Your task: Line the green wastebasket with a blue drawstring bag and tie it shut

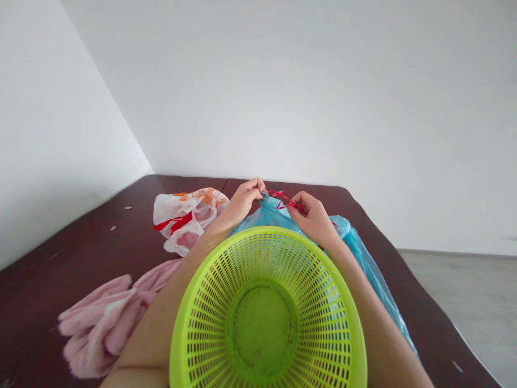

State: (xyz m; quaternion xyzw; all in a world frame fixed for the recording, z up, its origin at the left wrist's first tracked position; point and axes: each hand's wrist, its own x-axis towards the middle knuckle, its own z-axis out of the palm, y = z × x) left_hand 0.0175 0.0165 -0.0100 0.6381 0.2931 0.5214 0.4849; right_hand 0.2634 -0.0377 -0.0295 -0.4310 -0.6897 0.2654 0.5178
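Observation:
My left hand [249, 195] is closed in a pinch on the gathered edge of a thin blue plastic bag [269, 215]. Opposite it, my right hand [310, 214] grips a red drawstring [283, 199], which runs loosely across the gap between both hands. More of the blue bag trails down to the right, past my right forearm. Between my forearms, close to the camera, stands a lime-green slotted plastic basket [262, 328] with its mouth toward me and nothing inside. It hides the lower middle of the bag.
Left of my arm, a crumpled white plastic bag [181, 210] with orange print and a red strip lies on the dark brown table [100, 237]. Nearer, there is a folded pink fluffy cloth [100, 323]. White walls [283, 97] border the table behind and at left; grey floor [464, 291] shows right.

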